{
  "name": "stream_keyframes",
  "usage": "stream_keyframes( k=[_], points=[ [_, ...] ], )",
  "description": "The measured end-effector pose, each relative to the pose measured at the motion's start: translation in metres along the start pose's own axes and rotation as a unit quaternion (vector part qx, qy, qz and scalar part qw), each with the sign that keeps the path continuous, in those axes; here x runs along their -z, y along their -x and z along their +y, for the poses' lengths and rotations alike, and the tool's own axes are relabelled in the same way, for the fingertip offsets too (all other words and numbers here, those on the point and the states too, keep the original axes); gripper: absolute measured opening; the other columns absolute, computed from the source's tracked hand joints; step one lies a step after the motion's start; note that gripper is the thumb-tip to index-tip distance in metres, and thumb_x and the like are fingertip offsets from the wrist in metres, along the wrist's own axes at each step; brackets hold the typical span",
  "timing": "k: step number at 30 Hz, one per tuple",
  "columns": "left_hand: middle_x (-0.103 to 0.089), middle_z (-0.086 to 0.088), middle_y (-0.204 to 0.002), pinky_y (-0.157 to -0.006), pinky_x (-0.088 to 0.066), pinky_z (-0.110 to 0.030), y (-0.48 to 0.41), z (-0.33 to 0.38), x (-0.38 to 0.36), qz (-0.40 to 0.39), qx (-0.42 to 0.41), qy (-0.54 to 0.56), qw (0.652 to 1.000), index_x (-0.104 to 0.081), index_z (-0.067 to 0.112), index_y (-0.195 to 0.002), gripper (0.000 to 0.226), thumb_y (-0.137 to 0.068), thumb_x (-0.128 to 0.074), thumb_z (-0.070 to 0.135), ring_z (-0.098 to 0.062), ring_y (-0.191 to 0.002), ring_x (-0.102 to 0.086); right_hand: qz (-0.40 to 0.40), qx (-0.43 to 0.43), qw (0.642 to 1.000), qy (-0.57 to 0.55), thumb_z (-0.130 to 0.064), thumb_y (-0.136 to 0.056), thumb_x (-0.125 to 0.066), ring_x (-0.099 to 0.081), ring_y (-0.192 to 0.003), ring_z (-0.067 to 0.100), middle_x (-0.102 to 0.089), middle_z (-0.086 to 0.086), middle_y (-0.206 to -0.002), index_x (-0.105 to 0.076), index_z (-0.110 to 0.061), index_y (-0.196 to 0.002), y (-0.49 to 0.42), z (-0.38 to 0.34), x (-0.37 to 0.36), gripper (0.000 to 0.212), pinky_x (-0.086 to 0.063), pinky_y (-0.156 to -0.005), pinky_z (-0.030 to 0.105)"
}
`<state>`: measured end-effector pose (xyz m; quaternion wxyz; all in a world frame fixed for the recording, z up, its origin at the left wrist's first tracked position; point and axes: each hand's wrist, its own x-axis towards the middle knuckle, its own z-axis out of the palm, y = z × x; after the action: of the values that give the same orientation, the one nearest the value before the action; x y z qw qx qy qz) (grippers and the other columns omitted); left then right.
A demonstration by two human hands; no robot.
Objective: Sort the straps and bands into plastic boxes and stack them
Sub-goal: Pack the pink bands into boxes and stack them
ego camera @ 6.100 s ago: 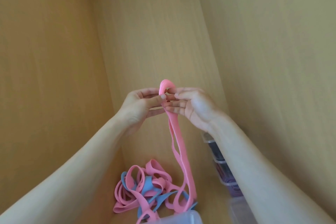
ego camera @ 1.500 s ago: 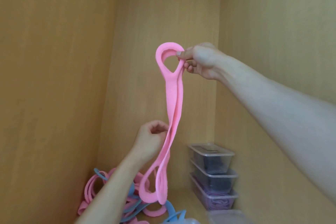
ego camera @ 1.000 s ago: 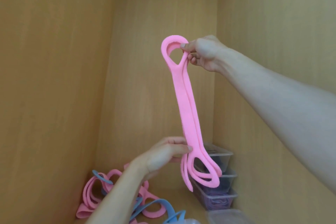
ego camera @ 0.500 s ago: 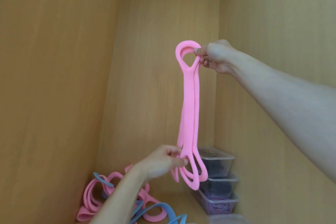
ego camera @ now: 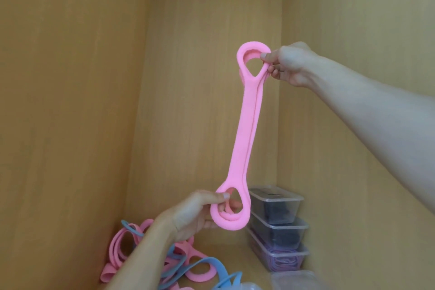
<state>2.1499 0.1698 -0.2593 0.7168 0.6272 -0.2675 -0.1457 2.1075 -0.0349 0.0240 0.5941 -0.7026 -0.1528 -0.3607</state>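
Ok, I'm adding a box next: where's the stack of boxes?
Head view, lower right: the stack of boxes sits in the back right corner, beside the left hand.

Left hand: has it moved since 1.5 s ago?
Yes. The left hand dropped from above the stacked boxes to level with the top one, pinching the pink strap's lower loop.

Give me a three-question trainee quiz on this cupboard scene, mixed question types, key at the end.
1. True or false: the left hand holds the bottom loop of the pink strap, the right hand its top loop.
2. The straps in the loose pile are: A) pink and blue; B) green; C) black.
3. How many lidded boxes make up the stack?
Key: 1 true; 2 A; 3 three.
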Motion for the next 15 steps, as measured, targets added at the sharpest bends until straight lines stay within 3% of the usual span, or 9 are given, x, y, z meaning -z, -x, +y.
stream_keyframes(
  k=[5,9,12,15],
  points=[
    [-0.062,-0.031,-0.127,-0.070,-0.059,-0.032,0.0011,-0.0010,0.0006,-0.012,0.000,0.051,0.999,-0.060,-0.005,-0.106,0.016,-0.098,-0.053,0.007,-0.025,-0.089,-0.072,0.003,-0.001,1.000,-0.005,0.000,-0.086,-0.074,-0.052,-0.051,0.013,-0.060,0.010,-0.078,-0.065,0.003,-0.102,-0.0005,0.0044,0.0025,0.019,-0.044,-0.048,0.020],
    [-0.054,-0.033,-0.139,-0.081,-0.059,-0.037,-0.0021,-0.0033,0.0049,0.005,-0.007,0.046,0.999,-0.054,-0.007,-0.123,0.028,-0.098,-0.051,0.006,-0.032,-0.107,-0.063,0.001,-0.003,1.000,-0.005,0.000,-0.086,-0.074,-0.051,-0.051,0.012,-0.059,0.010,-0.079,-0.065,0.003,-0.102,-0.0020,0.0055,0.0050,0.019,-0.044,-0.048,0.020],
    [-0.055,-0.033,-0.138,-0.096,-0.053,-0.041,-0.0024,-0.0026,0.0036,-0.001,-0.017,0.011,1.000,-0.056,-0.008,-0.120,0.025,-0.098,-0.050,0.001,-0.033,-0.111,-0.061,-0.003,-0.004,1.000,-0.008,0.000,-0.085,-0.074,-0.052,-0.051,0.012,-0.060,0.010,-0.079,-0.066,0.003,-0.101,-0.0022,0.0034,0.0057,0.019,-0.044,-0.048,0.020],
    [-0.058,-0.032,-0.134,-0.091,-0.055,-0.035,0.0035,0.0003,-0.0029,-0.015,-0.032,-0.010,0.999,-0.061,-0.008,-0.111,0.019,-0.095,-0.052,-0.002,-0.029,-0.108,-0.064,-0.008,-0.003,1.000,-0.009,0.000,-0.085,-0.074,-0.052,-0.049,0.012,-0.061,0.010,-0.078,-0.066,0.004,-0.101,-0.0013,0.0010,0.0032,0.019,-0.044,-0.049,0.020]
  ],
)
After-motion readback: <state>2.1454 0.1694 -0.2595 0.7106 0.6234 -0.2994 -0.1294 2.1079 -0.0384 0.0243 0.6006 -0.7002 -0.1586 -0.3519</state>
